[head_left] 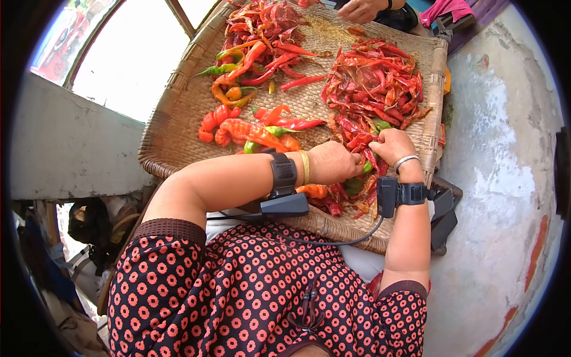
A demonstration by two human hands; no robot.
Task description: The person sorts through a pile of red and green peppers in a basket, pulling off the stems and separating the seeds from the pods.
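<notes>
Left hand [333,162] fisted in mixed heap [348,196], right hand [392,146] pinching dried chili [360,141] (grip partly hidden); woven tray [178,125] seemingly half sorted, heap remaining.

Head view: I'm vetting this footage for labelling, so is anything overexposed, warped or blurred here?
In the head view, the fisheye bows the flat woven cane tray and blackens the corners; the window opening at upper left is blown out white; daylight is even, shadows soft; the pile of dried red chillies, the left hand and the right hand look sharp.
</notes>
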